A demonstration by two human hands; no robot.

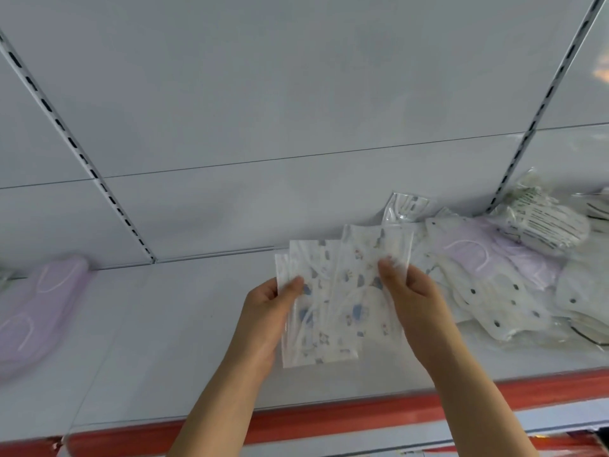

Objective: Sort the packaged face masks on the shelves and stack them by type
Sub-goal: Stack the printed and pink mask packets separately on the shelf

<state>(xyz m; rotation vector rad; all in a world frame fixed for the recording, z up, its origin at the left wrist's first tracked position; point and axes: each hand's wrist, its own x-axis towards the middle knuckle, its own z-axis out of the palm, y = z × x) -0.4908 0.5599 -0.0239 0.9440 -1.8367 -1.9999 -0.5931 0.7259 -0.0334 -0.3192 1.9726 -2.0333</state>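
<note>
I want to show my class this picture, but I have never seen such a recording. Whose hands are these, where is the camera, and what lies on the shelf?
There is no machine: a person wears a camera on the head, looking down at their own hands. The left hand and right hand together hold a fan of printed mask packets above a white shelf with a red front edge. On the shelf, a stack of lilac masks lies at the left, and a mixed heap of packets at the right, unsorted.

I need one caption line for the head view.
Both hands, left hand and right hand, hold white cartoon-printed packaged masks above white shelf.
</note>
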